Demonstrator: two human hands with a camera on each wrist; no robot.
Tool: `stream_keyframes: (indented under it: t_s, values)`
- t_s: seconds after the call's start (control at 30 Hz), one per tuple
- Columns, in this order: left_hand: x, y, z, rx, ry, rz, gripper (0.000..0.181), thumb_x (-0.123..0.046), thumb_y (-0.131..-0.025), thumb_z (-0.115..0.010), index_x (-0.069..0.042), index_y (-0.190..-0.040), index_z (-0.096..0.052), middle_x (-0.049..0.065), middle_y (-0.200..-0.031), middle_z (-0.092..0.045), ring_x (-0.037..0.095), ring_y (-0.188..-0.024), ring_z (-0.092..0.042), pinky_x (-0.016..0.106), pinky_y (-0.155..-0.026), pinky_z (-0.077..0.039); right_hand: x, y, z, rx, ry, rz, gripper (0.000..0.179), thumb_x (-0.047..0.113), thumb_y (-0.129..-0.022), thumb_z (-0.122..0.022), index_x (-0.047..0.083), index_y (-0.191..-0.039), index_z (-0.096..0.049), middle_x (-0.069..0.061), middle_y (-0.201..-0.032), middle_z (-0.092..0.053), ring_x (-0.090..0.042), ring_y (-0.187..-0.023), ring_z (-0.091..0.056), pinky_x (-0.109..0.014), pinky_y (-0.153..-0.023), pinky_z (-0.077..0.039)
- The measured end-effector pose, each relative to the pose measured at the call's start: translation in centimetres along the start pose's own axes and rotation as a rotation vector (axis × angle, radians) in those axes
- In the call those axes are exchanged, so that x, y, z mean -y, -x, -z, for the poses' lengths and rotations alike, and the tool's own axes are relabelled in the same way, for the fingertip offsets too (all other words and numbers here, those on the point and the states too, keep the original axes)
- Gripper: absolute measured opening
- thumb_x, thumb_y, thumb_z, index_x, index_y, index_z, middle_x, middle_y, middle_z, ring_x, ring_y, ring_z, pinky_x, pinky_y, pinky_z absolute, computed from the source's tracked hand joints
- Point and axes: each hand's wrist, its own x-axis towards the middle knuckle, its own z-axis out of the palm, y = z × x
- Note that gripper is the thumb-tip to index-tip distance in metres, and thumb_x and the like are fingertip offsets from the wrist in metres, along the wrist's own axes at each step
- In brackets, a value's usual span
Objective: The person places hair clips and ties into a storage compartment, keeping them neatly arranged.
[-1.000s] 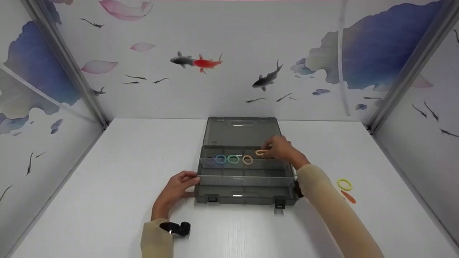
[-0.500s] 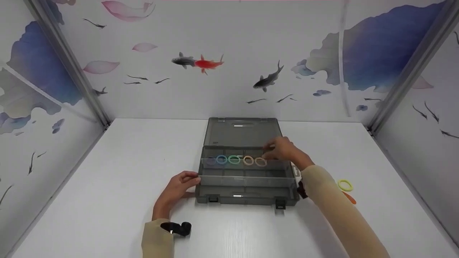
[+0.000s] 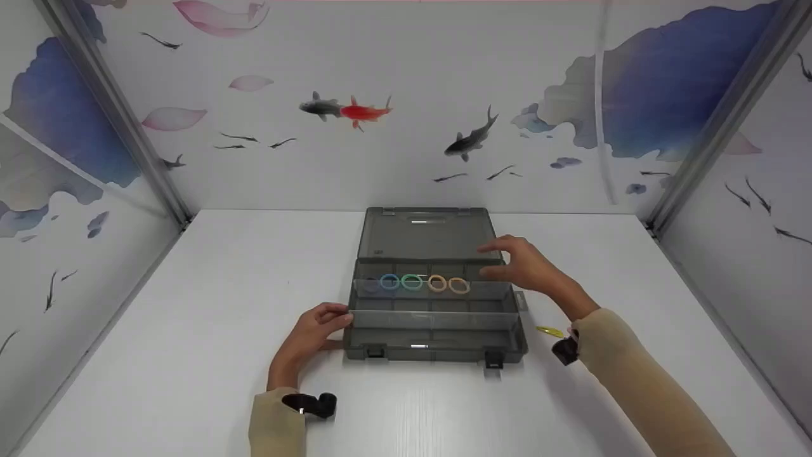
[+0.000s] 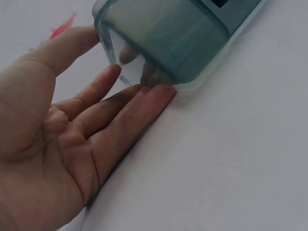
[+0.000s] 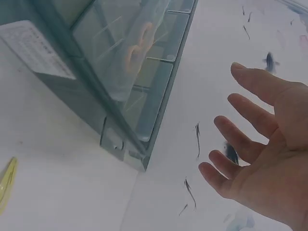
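On the table (image 3: 190, 285) gapes a translucent grey box (image 3: 434, 353), left hand (image 3: 312, 331) loosely touching, right hand (image 3: 525, 265) spread, empty.

Both wrist views cut off the compartment box (image 4: 192, 43).

Smooth, translucent plastic box (image 3: 444, 354), glossy tabletop (image 3: 406, 412), matt cloth sleeves (image 3: 647, 381), satin-looking metal posts (image 3: 119, 114).

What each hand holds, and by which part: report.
Nothing is held: the left hand only touches the left side of the box; the right hand is empty.
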Motion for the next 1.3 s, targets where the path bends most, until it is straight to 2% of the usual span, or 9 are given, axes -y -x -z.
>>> stream_keyframes:
  t_s: [0.17, 0.37, 0.6, 0.8, 1.3]
  values:
    - [-0.1, 0.0, 0.0, 0.013, -0.006, -0.003, 0.053, -0.035, -0.094, -0.071, -0.004, -0.134, -0.057, 0.013, -0.134, -0.063, 0.02, -0.119, -0.06, 0.039, -0.092, -0.058, -1.6, 2.4, 0.5, -0.007, -0.023, -0.035, 0.049, 0.017, -0.093, -0.072, 0.007, -0.139, -0.058, -0.02, -0.146, -0.052, -0.044, -0.141, -0.041, -0.063, -0.112, -0.037]
    - [-0.2, 0.2, 0.2, 0.012, 0.0, -0.006, 0.052, -0.033, -0.095, -0.07, -0.003, -0.134, -0.056, 0.015, -0.134, -0.063, 0.02, -0.118, -0.06, 0.039, -0.092, -0.058, -2.8, 4.7, 0.9, 0.01, 0.003, -0.06, 0.049, 0.02, -0.093, -0.073, 0.005, -0.138, -0.059, -0.02, -0.145, -0.053, -0.044, -0.138, -0.045, -0.062, -0.11, -0.039]
    - [-0.1, 0.3, -0.1, -0.004, -0.009, 0.0, 0.049, -0.034, -0.093, -0.072, -0.006, -0.131, -0.059, 0.012, -0.133, -0.064, 0.022, -0.12, -0.059, 0.042, -0.095, -0.057, -4.5, 6.5, 1.2, 0.004, -0.005, -0.078, 0.048, 0.02, -0.093, -0.072, 0.007, -0.138, -0.059, -0.019, -0.143, -0.054, -0.044, -0.134, -0.047, -0.061, -0.108, -0.043]
    - [-0.1, 0.3, -0.1, -0.001, 0.0, -0.003, 0.051, -0.035, -0.093, -0.071, -0.005, -0.132, -0.058, 0.014, -0.136, -0.062, 0.024, -0.123, -0.058, 0.043, -0.095, -0.057, -5.6, 7.8, 1.6, -0.038, -0.028, -0.097, 0.049, 0.019, -0.093, -0.072, 0.009, -0.139, -0.059, -0.019, -0.143, -0.054, -0.044, -0.133, -0.049, -0.059, -0.105, -0.046]
    - [-0.1, 0.2, -0.1, -0.002, 0.002, -0.007, 0.05, -0.036, -0.094, -0.071, -0.005, -0.131, -0.058, 0.014, -0.136, -0.062, 0.022, -0.121, -0.059, 0.042, -0.095, -0.057, -8.4, 11.0, 2.7, -0.112, -0.004, -0.162, 0.05, 0.027, -0.095, -0.07, 0.009, -0.14, -0.058, -0.021, -0.144, -0.053, -0.045, -0.13, -0.052, -0.057, -0.101, -0.05]
